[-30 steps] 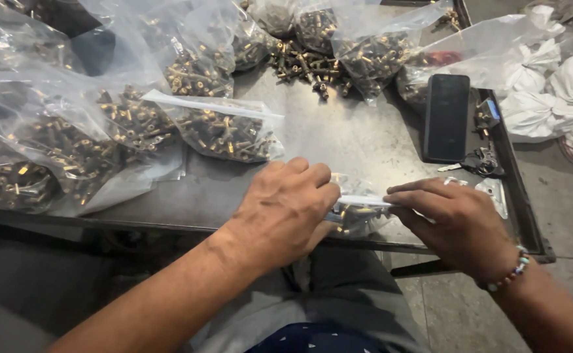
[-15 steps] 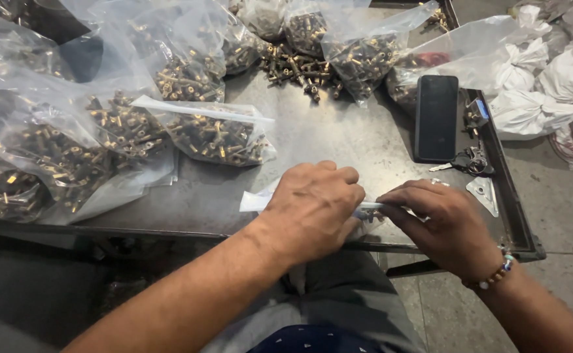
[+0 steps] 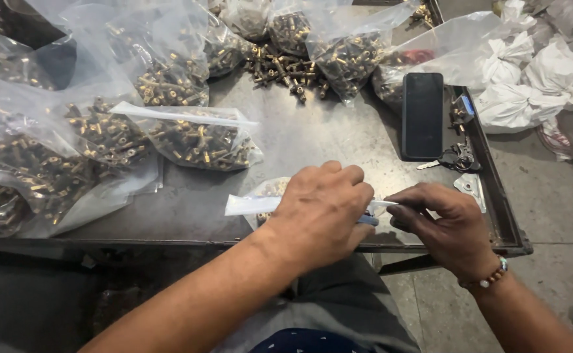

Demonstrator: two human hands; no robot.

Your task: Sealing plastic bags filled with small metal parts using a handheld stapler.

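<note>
Your left hand (image 3: 322, 212) lies palm-down over a small zip bag (image 3: 260, 199) of brass fittings at the near edge of the metal surface (image 3: 312, 137), its fingers curled and pressing along the bag's white closure strip; the bag's free end sticks out at 9 o'clock from that hand. Your right hand (image 3: 447, 225), wearing a beaded bracelet (image 3: 489, 278), sits at 3 o'clock of the left and pinches the other end of the same strip between thumb and fingertips, so both hands grasp the bag, which is mostly hidden beneath them. At 10 o'clock from your left hand a sealed bag of fittings (image 3: 198, 140) lies flat, with more filled bags (image 3: 44, 163) piled further left. At 12 o'clock a loose heap of fittings (image 3: 280, 68) rests among other bags. At 1 o'clock a black phone (image 3: 422, 114) lies face-up, keys (image 3: 456, 157) just beside it.
</note>
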